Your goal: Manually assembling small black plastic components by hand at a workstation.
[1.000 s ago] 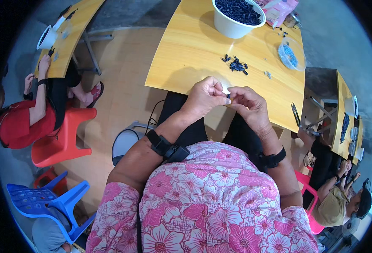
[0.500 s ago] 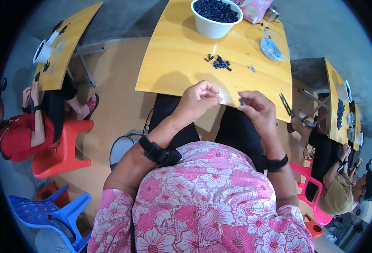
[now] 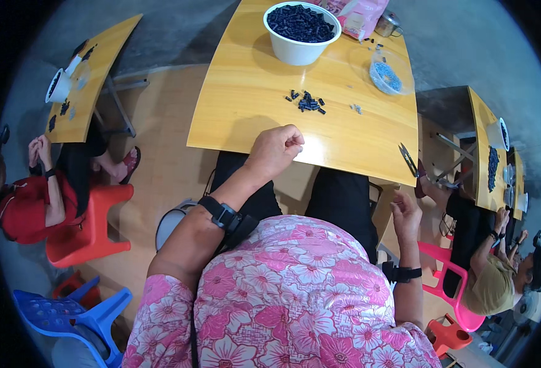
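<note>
My left hand [image 3: 275, 149] is over the table's front edge, thumb and fingertips pinched together. A tiny pale bit shows at the tips, too small to name. Lower and to the right, beyond the table's front edge, my right hand [image 3: 407, 216] has its fingers loosely bent and apart, and no piece shows in it. Ahead on the yellow table [image 3: 240, 92] lies a small heap of short dark-blue tubular pieces [image 3: 310, 103]. Right of it are several small greyish bits [image 3: 357, 109]. A white tub [image 3: 301, 52] full of the same dark pieces stands farther back.
A clear dish of small blue pieces [image 3: 385, 78] sits at the table's right side, near thread snips [image 3: 409, 161]. Behind are a pink bag [image 3: 362, 18] and a metal mug [image 3: 388, 23]. People work at tables left and right. A blue chair [image 3: 80, 316] stands lower left.
My right hand has moved down and right, away from my left hand, and the dark piece at its fingertips no longer shows. My left hand stays pinched. The view has shifted slightly.
</note>
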A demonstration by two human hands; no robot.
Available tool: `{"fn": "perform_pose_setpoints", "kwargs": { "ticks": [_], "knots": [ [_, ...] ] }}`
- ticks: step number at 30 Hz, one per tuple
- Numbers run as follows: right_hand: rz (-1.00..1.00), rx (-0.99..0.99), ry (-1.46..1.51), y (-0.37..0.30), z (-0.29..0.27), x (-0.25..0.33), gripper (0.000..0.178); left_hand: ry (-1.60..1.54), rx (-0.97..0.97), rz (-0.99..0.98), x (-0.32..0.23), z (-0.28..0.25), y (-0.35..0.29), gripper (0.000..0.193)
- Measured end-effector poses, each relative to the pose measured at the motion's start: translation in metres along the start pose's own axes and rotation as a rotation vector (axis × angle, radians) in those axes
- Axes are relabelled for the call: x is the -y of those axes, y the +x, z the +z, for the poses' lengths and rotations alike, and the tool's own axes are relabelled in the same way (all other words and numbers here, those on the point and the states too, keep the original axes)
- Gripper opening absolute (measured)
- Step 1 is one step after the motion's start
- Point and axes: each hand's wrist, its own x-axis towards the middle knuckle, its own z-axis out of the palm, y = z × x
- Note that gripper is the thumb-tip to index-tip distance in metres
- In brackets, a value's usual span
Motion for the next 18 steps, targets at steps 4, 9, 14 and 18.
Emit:
{"fn": "perform_pose_setpoints", "kwargs": {
  "ticks": [4, 9, 14, 18],
  "knots": [
    [-0.254, -0.076, -0.062, 0.019, 0.010, 0.029, 0.020, 0.059, 0.002, -0.015, 0.010, 0.001, 0.005, 0.006],
    [-0.351, 0.017, 0.011, 0.072, 0.042, 0.102, 0.015, 0.043, -0.016, -0.056, 0.009, -0.002, 0.008, 0.005],
    [-0.489, 0.099, 0.012, 0.124, 0.094, 0.138, 0.013, -0.040, 0.044, -0.094, 0.011, -0.006, 0.006, 0.005],
    [-0.431, 0.082, -0.067, 0.144, 0.125, 0.140, 0.021, -0.043, 0.050, -0.108, 0.012, -0.004, 0.007, 0.006]
  ]
}}
